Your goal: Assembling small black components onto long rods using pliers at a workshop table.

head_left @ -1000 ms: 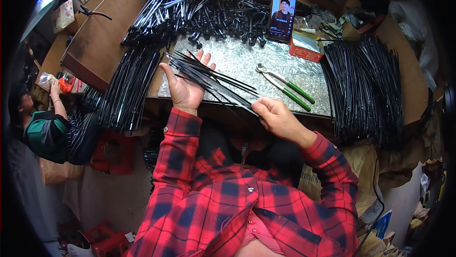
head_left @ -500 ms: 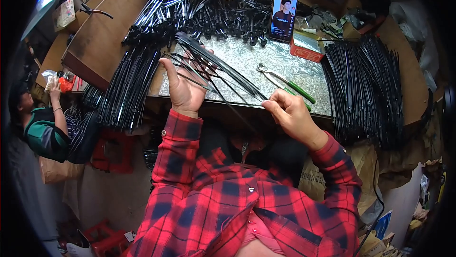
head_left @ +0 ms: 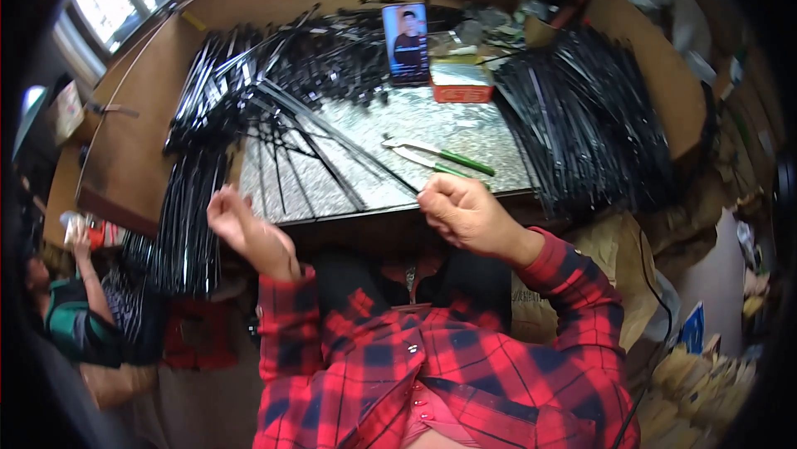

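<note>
**Black strips fanned across a metal-topped bench**

While the fingers of the right hand (head_left: 465,212) were curled into a loose fist at the near edge of the work plate (head_left: 432,129), they pinched the near ends of a few thin black strips (head_left: 332,150), which ran from that fist up and leftward across the plate. The left hand (head_left: 245,229) sat lower and to the left, just off the plate's near-left corner, with its fingers bent and slightly apart; whether it gripped any strip could not be told from this view, though several strips lay fanned just above it.

On the plate, just beyond the right hand, lay a pair of green-handled pliers (head_left: 440,158), apart from the strips. Farther back a phone (head_left: 407,42) stood upright with its screen lit, and beside it rested a red tin (head_left: 461,84). A large heap of black strips (head_left: 274,75) covered the far left of the wooden bench (head_left: 141,117), trailing down over its left edge, and a second bundle (head_left: 581,125) lay to the right of the plate. Both forearms wore red-and-black checked sleeves (head_left: 564,283). At the lower left, another person (head_left: 75,316) sat well below the bench.
</note>
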{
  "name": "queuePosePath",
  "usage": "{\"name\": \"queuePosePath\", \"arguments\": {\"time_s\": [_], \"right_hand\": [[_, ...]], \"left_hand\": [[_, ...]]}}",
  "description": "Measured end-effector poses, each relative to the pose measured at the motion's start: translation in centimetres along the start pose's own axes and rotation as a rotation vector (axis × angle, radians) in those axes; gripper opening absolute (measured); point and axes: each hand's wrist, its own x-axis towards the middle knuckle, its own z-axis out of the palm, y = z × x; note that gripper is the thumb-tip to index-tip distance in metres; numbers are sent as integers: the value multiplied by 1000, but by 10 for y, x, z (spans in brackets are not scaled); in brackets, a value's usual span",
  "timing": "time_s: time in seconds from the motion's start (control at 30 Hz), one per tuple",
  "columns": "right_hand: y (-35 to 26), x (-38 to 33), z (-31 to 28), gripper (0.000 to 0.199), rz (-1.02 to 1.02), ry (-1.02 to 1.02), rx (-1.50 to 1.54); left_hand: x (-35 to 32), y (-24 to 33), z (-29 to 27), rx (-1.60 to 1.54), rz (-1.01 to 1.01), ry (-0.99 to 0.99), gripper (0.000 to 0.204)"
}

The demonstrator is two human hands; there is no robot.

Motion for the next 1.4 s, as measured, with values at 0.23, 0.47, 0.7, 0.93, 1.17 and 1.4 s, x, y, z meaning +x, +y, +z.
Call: {"name": "queuePosePath", "arguments": {"time_s": [0.23, 0.47, 0.7, 0.93, 1.17, 1.4], "right_hand": [[6, -22, 9, 21, -117, 11, -130], [-17, -33, -34, 24, -188, 103, -578], [-39, -23, -227, 20, 29, 969, -1870], [-38, -13, -245, 21, 30, 1031, -1830], [-42, -16, -247, 17, -23, 1055, -1889], [-96, -15, -96, 13, -891, 868, -1842]], "left_hand": [[-16, 62, 68, -269, -742, -677, 52], [26, 66, 72, -677, -738, -600, 34], [0, 87, 80, -477, -764, -591, 33], [-3, 84, 74, -464, -686, -711, 41], [-5, 83, 73, -428, -704, -689, 39], [-13, 81, 78, -417, -702, -717, 37]]}}
